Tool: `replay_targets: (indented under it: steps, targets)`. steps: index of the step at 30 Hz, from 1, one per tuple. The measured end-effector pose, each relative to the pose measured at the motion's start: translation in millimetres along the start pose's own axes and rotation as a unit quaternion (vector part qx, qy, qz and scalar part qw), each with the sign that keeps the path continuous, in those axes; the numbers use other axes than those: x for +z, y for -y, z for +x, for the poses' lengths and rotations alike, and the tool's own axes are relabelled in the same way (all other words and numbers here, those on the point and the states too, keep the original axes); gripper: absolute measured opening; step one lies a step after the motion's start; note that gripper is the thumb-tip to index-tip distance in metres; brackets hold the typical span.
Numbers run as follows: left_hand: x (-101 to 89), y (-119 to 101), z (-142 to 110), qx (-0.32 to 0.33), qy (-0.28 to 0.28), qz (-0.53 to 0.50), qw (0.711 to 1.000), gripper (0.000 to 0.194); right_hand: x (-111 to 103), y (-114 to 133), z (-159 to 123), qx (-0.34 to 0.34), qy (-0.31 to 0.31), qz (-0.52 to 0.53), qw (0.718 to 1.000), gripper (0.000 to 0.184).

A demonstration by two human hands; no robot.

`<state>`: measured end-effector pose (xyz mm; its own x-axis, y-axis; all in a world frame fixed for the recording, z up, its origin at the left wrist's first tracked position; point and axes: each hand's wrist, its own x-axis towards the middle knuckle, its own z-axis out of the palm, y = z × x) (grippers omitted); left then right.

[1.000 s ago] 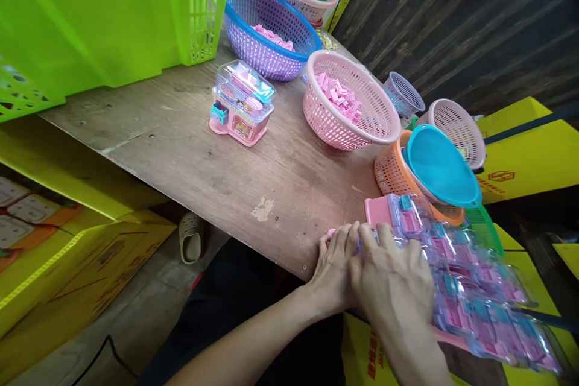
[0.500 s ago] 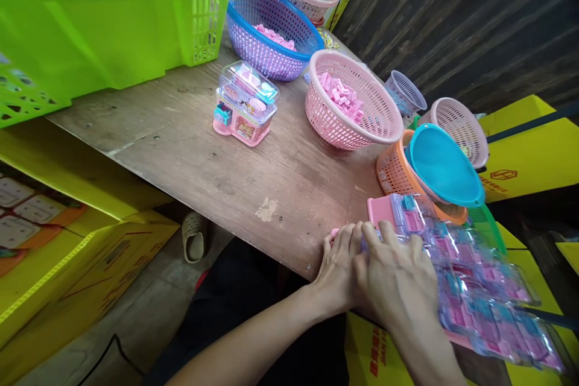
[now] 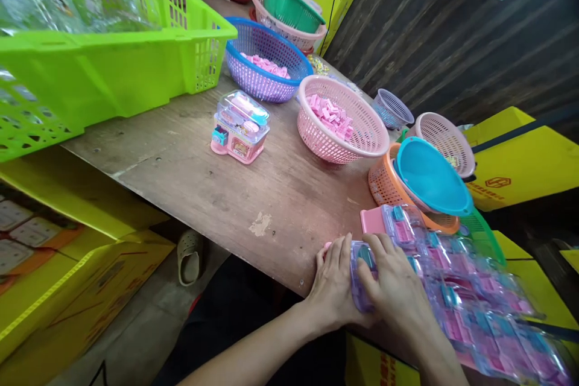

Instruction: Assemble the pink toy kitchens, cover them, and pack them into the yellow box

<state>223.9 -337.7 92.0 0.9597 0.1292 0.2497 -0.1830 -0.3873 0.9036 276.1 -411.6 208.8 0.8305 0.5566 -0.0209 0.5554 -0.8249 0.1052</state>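
At the table's front edge, my left hand point(image 3: 329, 286) is closed round the left side of a toy case point(image 3: 359, 292) with a clear purplish cover. My right hand point(image 3: 398, 286) grips the same case from the right, its thumb bent over the top. Both palms hide much of it, and a bit of pink shows past my left fingertips. Right beside my right hand lie several similar pink and purple toy cases point(image 3: 482, 322) in rows. One finished-looking pink case point(image 3: 239, 148) with a clear lid and a small blue drawer stands alone farther left.
A lime-green crate point(image 3: 136, 72) holding clear plastic packs fills the table's left end. Behind are a blue basket point(image 3: 271, 87) and a pink basket point(image 3: 316, 136), both with pink pieces. An orange basket point(image 3: 380, 184) with a blue bowl point(image 3: 432, 175) stands right. Yellow cartons point(image 3: 520, 163) surround the table.
My right hand has drawn away from my left, uncovering more of the case between them. The camera has tilted, so the table items appear lower.
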Motion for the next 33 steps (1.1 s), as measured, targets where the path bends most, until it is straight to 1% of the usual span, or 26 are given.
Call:
replay_targets:
  steps: [2,3,5,7,9,11,12,13,14,15,16,17,18,19,20,21,22,23,24,25,26,28,29,30,32,33]
  targets:
    - [-0.2,4,5,0.003,0.005,0.014,1.0,0.135,5,-8,0,-0.007,-0.036,0.057,0.998,0.037]
    - [-1.2,8,11,0.005,0.007,0.02,1.0,0.134,7,-10,1,-0.007,-0.067,0.079,0.995,0.04]
    - [-4.9,17,30,0.008,0.013,0.024,1.0,0.133,12,-13,6,-0.005,-0.138,0.1,0.985,0.046]
    - [-11.5,24,57,0.013,0.026,0.014,0.999,0.132,17,-14,16,-0.004,-0.187,0.085,0.979,0.048]
    - [-23.5,26,87,0.031,0.072,0.008,0.997,0.131,23,-15,33,0.013,-0.207,0.053,0.977,0.045]
    - [-46.5,21,113,0.07,0.13,0.032,0.988,0.13,29,-18,53,0.049,-0.224,0.031,0.973,0.042]
    - [-64.1,16,123,0.092,0.138,0.062,0.984,0.125,31,-19,63,0.066,-0.237,0.027,0.969,0.041]
    - [-86.3,10,133,0.112,0.122,0.103,0.981,0.116,32,-21,71,0.075,-0.25,0.028,0.965,0.04]
    - [-113.0,3,140,0.127,0.08,0.15,0.977,0.103,33,-22,77,0.077,-0.263,0.034,0.961,0.04]
    - [-143.4,-4,147,0.134,0.005,0.208,0.969,0.085,34,-21,80,0.075,-0.278,0.044,0.957,0.04]
    - [-176.3,-10,152,0.135,-0.073,0.27,0.951,0.072,34,-18,80,0.069,-0.292,0.059,0.952,0.041]
    - [-209.8,-15,156,0.123,-0.144,0.329,0.925,0.062,36,-13,77,0.059,-0.304,0.079,0.948,0.042]
    - [-242.0,-18,160,0.094,-0.193,0.388,0.896,0.056,38,-6,72,0.044,-0.312,0.103,0.943,0.044]
    - [-271.2,-19,163,0.041,-0.197,0.432,0.879,0.05,41,3,64,0.021,-0.315,0.13,0.94,0.046]
    - [-295.4,-17,165,-0.004,-0.179,0.462,0.869,0.043,45,13,56,-0.006,-0.313,0.159,0.936,0.048]
    - [-313.3,-15,167,-0.042,-0.144,0.479,0.865,0.039,49,25,48,-0.034,-0.309,0.188,0.932,0.051]
    - [-324.0,-11,167,-0.066,-0.102,0.485,0.866,0.036,53,36,41,-0.057,-0.303,0.218,0.926,0.054]
    - [-327.2,-8,165,-0.074,-0.061,0.488,0.868,0.035,57,46,35,-0.072,-0.296,0.247,0.92,0.057]
    - [-323.0,-7,161,-0.075,-0.035,0.494,0.865,0.032,59,55,31,-0.079,-0.288,0.276,0.914,0.059]
    - [-312.2,-7,154,-0.081,-0.024,0.502,0.861,0.032,60,62,28,-0.078,-0.279,0.304,0.908,0.06]
    - [-296.0,-9,145,-0.099,-0.017,0.507,0.856,0.032,59,66,26,-0.07,-0.268,0.331,0.902,0.061]
    - [-253.3,-20,120,-0.147,-0.001,0.499,0.854,0.036,53,69,24,-0.043,-0.239,0.38,0.892,0.063]
    - [-230.4,-29,106,-0.164,0.012,0.481,0.861,0.039,49,67,22,-0.031,-0.222,0.401,0.888,0.063]
    - [-209.0,-37,92,-0.167,0.035,0.452,0.876,0.041,45,63,21,-0.022,-0.203,0.418,0.885,0.062]
    - [-176.1,-54,68,-0.121,0.115,0.363,0.917,0.037,37,52,17,-0.01,-0.173,0.439,0.881,0.06]
    - [-166.3,-60,59,-0.095,0.151,0.311,0.934,0.036,35,45,16,-0.003,-0.164,0.446,0.88,0.059]
